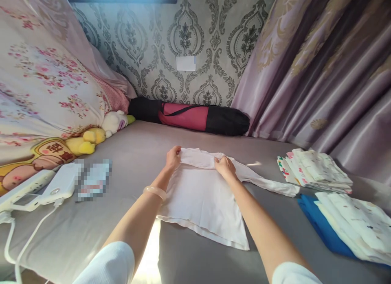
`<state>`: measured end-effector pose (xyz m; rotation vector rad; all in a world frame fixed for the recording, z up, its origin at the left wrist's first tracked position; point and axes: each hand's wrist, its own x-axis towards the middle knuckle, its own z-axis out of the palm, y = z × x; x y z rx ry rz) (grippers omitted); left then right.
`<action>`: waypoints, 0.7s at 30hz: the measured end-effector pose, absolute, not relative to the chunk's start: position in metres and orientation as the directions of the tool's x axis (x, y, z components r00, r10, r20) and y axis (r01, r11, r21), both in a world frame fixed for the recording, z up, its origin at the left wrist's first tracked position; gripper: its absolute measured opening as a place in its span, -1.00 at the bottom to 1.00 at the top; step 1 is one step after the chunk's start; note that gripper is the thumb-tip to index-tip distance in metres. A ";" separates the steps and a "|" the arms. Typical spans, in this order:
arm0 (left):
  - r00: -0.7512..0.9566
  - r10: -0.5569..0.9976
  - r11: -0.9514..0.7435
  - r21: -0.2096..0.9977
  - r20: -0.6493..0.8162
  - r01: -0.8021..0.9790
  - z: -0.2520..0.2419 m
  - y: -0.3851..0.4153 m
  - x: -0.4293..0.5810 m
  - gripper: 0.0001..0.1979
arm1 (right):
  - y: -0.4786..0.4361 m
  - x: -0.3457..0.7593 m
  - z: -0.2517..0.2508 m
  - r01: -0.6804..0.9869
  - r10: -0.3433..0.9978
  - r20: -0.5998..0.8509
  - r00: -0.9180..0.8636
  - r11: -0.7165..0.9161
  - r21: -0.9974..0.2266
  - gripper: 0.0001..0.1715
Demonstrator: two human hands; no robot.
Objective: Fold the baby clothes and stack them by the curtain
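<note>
A white long-sleeved shirt (201,194) lies spread on the grey bed sheet, its hem toward me. One sleeve (271,185) stretches out to the right; the other is folded across the top of the shirt. My left hand (174,157) pinches the cloth at the upper left edge. On the upper right part, my right hand (225,167) is closed on the folded-over fabric near the shoulder. A pale bangle (155,191) circles my left wrist.
Folded clothes (317,170) and a second pile (357,223) on blue cloth (324,227) lie at right. A black and red roll bag (189,116) rests along the wall. At left are a white power bank (62,184), a power strip (27,190), cables and plush toys (88,139).
</note>
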<state>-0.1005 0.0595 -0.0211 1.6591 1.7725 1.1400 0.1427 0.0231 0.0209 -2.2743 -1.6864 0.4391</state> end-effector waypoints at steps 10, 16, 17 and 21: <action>0.075 0.960 -0.250 0.699 0.271 0.670 -0.036 0.052 -0.095 -0.56 | 0.028 0.135 0.018 0.820 0.974 0.092 0.205 -0.120 -0.560 -0.65; 0.114 0.976 -0.207 0.624 0.186 0.753 -0.027 0.049 -0.091 -0.60 | 0.022 0.147 0.012 0.854 0.977 0.041 0.209 -0.162 -0.495 -0.65; 0.120 0.978 -0.202 0.618 0.172 0.759 -0.026 0.049 -0.092 -0.60 | 0.020 0.147 0.012 0.867 0.978 0.041 0.204 -0.161 -0.471 -0.65; 0.123 0.982 -0.189 0.631 0.147 0.752 -0.026 0.050 -0.095 -0.64 | 0.016 0.141 0.012 0.929 0.985 0.052 0.162 -0.134 -0.344 -0.61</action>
